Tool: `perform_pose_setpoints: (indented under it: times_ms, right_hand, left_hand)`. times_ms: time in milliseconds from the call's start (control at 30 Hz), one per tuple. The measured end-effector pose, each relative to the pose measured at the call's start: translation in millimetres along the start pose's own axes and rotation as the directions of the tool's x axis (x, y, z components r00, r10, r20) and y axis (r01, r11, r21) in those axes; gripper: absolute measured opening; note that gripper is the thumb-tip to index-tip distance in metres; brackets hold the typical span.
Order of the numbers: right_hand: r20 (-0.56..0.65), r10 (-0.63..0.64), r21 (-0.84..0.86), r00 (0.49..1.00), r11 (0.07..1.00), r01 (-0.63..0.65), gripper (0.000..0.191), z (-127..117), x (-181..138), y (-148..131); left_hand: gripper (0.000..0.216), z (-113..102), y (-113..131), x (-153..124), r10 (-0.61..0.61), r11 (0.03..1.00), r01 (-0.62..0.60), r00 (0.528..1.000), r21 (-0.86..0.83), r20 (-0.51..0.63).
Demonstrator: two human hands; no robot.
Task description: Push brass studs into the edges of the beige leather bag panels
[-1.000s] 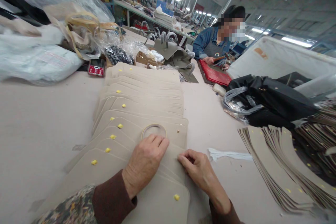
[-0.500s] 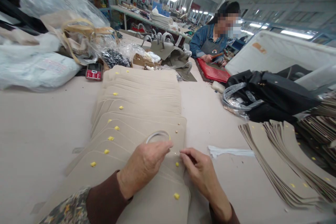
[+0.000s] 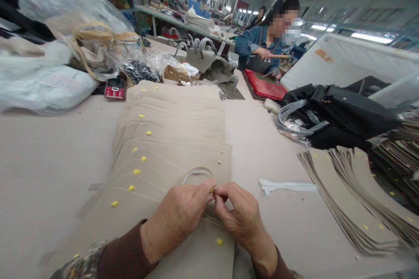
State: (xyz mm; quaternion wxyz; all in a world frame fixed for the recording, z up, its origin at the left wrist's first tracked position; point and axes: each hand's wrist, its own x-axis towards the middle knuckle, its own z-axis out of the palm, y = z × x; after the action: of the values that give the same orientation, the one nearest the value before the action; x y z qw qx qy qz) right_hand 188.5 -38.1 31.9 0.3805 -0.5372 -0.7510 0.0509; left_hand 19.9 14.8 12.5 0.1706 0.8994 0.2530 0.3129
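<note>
My left hand point(image 3: 180, 211) is closed around a narrow roll of tape point(image 3: 198, 168), whose thin ring stands up above the fingers. The thumb and forefinger of my right hand point(image 3: 240, 209) are pinched against the left fingertips, at a small yellow bit of tape point(image 3: 211, 191). Both hands are over a long, overlapping row of beige bag panels point(image 3: 183, 152). Yellow tape pieces point(image 3: 136, 171) dot the panels near their edges. Two small metal studs point(image 3: 219, 163) show on one panel, just beyond the hands.
To the right lie a white strip point(image 3: 288, 187), fanned stacks of beige pieces point(image 3: 347, 196) and a black bag point(image 3: 343, 115). Plastic-wrapped goods point(image 3: 46, 83) and a red phone point(image 3: 115, 89) are at left. Across the table, a co-worker point(image 3: 258, 48) holds a wooden-handled tool beside a red pad point(image 3: 265, 86).
My right hand has moved left and its fingertips now meet the left hand's at the tape. The tape ring shows more openly. The co-worker's tool has risen.
</note>
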Motion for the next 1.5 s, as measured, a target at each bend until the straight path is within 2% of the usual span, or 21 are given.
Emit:
perform_pose_setpoints:
  times_ms: [133,200,233,300,367,433,467,533,667,767,933,1067,1133,1300,1400,1500]
  right_hand:
    - [-0.074,-0.002,-0.071,0.997,0.997,-0.003,0.016,6,-6,-3]
    - [-0.090,0.087,-0.014,0.992,0.996,-0.089,0.016,8,-6,-7]
    - [-0.082,0.182,0.055,0.980,0.982,-0.178,0.014,8,-5,-10]
    - [-0.004,0.430,0.251,0.903,0.875,-0.415,0.011,10,-3,-12]
    - [0.102,0.633,0.415,0.768,0.674,-0.611,0.014,12,0,-7]
    - [0.154,0.751,0.492,0.642,0.506,-0.709,0.018,13,2,4]
    - [0.163,0.785,0.503,0.598,0.455,-0.735,0.020,12,1,11]
    - [0.189,0.814,0.495,0.550,0.404,-0.769,0.025,10,-1,26]
    - [0.284,0.767,0.445,0.575,0.426,-0.788,0.032,5,-4,44]
    - [0.342,0.754,0.419,0.561,0.412,-0.809,0.035,2,-2,45]
    - [0.429,0.738,0.349,0.521,0.397,-0.849,0.032,-2,0,43]
    - [0.513,0.709,0.216,0.483,0.438,-0.872,0.026,-2,-6,40]
    - [0.504,0.699,0.155,0.507,0.504,-0.849,0.023,-2,-7,36]
    - [0.402,0.649,-0.027,0.645,0.713,-0.700,0.020,1,0,23]
    - [0.362,0.608,-0.090,0.707,0.777,-0.623,0.020,3,4,18]
    - [0.328,0.582,-0.100,0.744,0.804,-0.586,0.016,5,-1,17]
  left_hand:
    - [0.016,-4,0,-1,-0.059,0.997,0.062,0.996,-0.039,0.065]
    - [0.020,-7,1,1,-0.066,0.997,0.069,0.995,-0.034,0.070]
    - [0.021,-8,2,3,-0.059,0.998,0.061,0.996,-0.030,0.063]
    - [0.023,-10,4,5,-0.031,0.999,0.031,0.999,-0.020,0.027]
    - [0.023,-10,7,6,0.012,1.000,-0.013,1.000,-0.022,-0.022]
    - [0.022,-9,8,6,0.053,0.998,-0.054,0.997,-0.021,-0.053]
    - [0.021,-8,7,7,0.056,0.998,-0.056,0.997,-0.007,-0.051]
    - [0.019,-6,3,10,0.008,0.997,-0.008,1.000,0.081,-0.002]
    - [0.014,-3,-11,17,-0.132,0.952,0.070,0.972,0.298,0.194]
    - [0.011,-3,-15,18,-0.149,0.951,0.055,0.943,0.304,0.296]
    - [0.015,-6,-9,6,-0.160,0.968,0.071,0.914,0.241,0.372]
    - [0.015,-7,-7,0,-0.169,0.971,0.091,0.915,0.219,0.367]
    - [0.015,-7,-7,-1,-0.171,0.970,0.094,0.918,0.223,0.357]
    - [0.013,-7,-8,-1,-0.162,0.974,0.096,0.929,0.206,0.334]
    - [0.013,-7,-9,-2,-0.165,0.974,0.100,0.928,0.203,0.335]
    - [0.015,-7,-8,-3,-0.168,0.974,0.106,0.930,0.198,0.327]
